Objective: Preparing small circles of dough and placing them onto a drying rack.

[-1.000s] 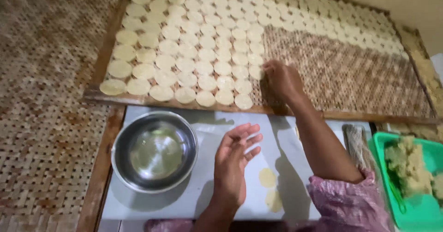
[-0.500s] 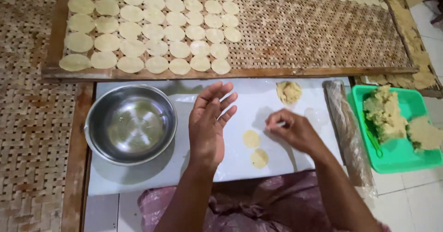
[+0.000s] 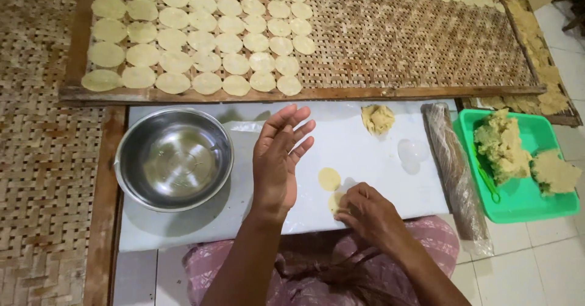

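Head view looks down on a white surface (image 3: pixel 372 172). Right hand (image 3: pixel 367 213) rests low on it, fingers (image 3: pixel 346 204) curled and pinching the edge of a small dough disc (image 3: pixel 336 202) that is mostly hidden beneath them. A second disc (image 3: pixel 329 179) lies just beside it, untouched. Left hand (image 3: pixel 277 157) hovers palm-up, fingers spread and holding nothing. A steel bowl (image 3: pixel 174 158) sits to the left, a dough lump (image 3: pixel 378 118) and wrapped rolling pin (image 3: pixel 456 175) to the right, near a green tray (image 3: pixel 524 196). Beyond, a woven rack (image 3: pixel 426 44) carries rows of discs; pale tiled floor (image 3: pixel 536 263) shows at right.

Open white board (image 3: pixel 378 166) between steel bowl (image 3: pixel 173 158) and rolling pin (image 3: pixel 454 172); dough lump (image 3: pixel 378 118) sits behind.
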